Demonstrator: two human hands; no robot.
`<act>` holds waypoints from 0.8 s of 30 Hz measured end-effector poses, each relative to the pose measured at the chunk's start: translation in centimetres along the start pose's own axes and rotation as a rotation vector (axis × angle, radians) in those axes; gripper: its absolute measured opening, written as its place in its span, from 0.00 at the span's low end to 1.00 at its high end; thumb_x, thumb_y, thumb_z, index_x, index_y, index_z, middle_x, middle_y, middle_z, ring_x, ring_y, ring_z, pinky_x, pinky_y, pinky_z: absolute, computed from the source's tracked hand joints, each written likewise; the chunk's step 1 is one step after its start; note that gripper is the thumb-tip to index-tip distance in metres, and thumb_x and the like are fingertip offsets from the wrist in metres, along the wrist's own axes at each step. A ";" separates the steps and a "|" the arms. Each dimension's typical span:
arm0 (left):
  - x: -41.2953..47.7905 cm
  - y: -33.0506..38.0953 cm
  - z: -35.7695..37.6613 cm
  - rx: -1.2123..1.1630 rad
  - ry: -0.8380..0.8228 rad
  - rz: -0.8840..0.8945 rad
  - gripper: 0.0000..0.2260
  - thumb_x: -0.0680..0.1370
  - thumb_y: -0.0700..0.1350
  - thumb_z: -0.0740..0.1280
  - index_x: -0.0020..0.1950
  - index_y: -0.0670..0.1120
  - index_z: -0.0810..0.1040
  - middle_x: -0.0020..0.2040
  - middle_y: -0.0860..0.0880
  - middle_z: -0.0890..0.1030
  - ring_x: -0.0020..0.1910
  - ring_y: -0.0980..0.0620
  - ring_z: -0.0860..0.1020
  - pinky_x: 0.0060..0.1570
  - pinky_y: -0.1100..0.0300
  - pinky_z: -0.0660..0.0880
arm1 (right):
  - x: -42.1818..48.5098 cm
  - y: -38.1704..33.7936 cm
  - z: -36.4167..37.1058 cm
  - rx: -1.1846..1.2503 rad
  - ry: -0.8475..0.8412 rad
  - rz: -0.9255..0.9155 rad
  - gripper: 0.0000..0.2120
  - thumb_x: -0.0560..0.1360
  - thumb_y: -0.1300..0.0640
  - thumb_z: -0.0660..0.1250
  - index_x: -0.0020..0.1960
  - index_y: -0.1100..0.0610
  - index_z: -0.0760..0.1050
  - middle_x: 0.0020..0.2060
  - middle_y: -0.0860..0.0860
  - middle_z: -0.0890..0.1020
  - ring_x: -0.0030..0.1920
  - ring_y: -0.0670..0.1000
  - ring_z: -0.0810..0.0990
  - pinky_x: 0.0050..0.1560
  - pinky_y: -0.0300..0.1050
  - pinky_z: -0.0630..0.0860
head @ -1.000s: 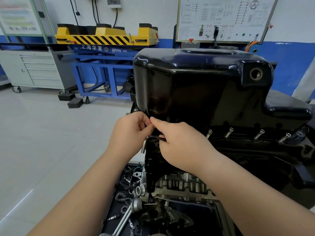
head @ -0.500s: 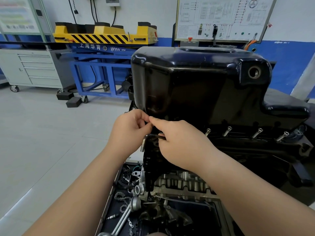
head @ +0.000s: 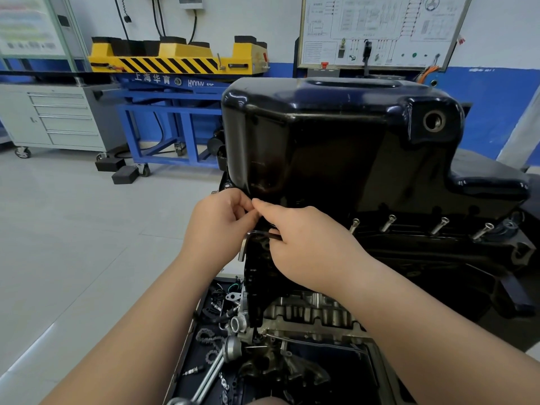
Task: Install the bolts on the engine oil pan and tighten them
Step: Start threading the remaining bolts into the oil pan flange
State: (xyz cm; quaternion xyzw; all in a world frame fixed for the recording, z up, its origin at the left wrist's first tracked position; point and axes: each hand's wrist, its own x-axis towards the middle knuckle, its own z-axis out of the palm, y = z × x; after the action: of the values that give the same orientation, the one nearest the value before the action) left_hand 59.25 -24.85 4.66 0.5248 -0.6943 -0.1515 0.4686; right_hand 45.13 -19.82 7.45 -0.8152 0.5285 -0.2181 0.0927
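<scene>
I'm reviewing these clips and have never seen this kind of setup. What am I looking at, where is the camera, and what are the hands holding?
There is no robot here. The single view comes from a camera worn on a person's head, looking forward and down at their own bare hands. The big glossy black shell is an oil pan sitting on an engine that is turned upside down. Four bolts stick up, not yet screwed in, along the pan's near edge. The left hand and right hand meet at the pan's near-left corner; an L-shaped hex key shows between them, held by the right hand. What the fingertips pinch is hidden. Below lies a tray of loose parts and tools.
</scene>
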 end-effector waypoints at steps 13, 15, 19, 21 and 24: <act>0.0 0.2 0.0 0.022 0.030 -0.023 0.10 0.70 0.41 0.68 0.31 0.52 0.73 0.20 0.56 0.71 0.23 0.61 0.69 0.25 0.70 0.64 | 0.1 -0.2 0.3 -0.011 -0.007 -0.015 0.28 0.77 0.58 0.57 0.75 0.47 0.55 0.34 0.45 0.76 0.34 0.46 0.75 0.35 0.47 0.78; 0.1 0.2 -0.1 0.029 -0.014 0.003 0.11 0.71 0.39 0.67 0.32 0.52 0.73 0.22 0.54 0.72 0.23 0.59 0.69 0.24 0.70 0.65 | 0.1 -0.2 0.3 -0.009 -0.010 -0.013 0.28 0.76 0.59 0.57 0.75 0.47 0.56 0.35 0.45 0.76 0.34 0.47 0.76 0.36 0.47 0.78; 0.3 0.2 -0.6 -0.018 -0.090 0.010 0.11 0.72 0.38 0.67 0.34 0.52 0.75 0.21 0.53 0.70 0.20 0.59 0.67 0.22 0.72 0.63 | 0.2 0.0 0.3 -0.013 -0.005 -0.013 0.29 0.76 0.59 0.57 0.75 0.46 0.56 0.30 0.43 0.72 0.28 0.44 0.71 0.29 0.42 0.71; 0.3 0.2 -0.6 0.000 -0.066 0.000 0.10 0.72 0.41 0.68 0.33 0.54 0.75 0.20 0.54 0.69 0.20 0.60 0.67 0.22 0.72 0.63 | 0.1 -0.1 0.4 -0.008 -0.010 -0.008 0.30 0.76 0.59 0.57 0.75 0.46 0.55 0.31 0.43 0.73 0.30 0.44 0.72 0.32 0.44 0.75; 0.1 0.4 -0.4 0.058 -0.003 -0.023 0.09 0.69 0.45 0.69 0.32 0.55 0.73 0.21 0.55 0.70 0.22 0.61 0.69 0.25 0.71 0.66 | 0.1 -0.1 0.4 0.005 -0.011 -0.004 0.29 0.77 0.58 0.57 0.76 0.46 0.54 0.33 0.43 0.74 0.34 0.45 0.75 0.36 0.46 0.78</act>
State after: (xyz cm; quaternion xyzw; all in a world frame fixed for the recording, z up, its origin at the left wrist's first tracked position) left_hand 59.29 -24.64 5.17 0.5459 -0.6931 -0.1376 0.4502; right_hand 45.46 -19.86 7.13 -0.8171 0.5259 -0.2151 0.0974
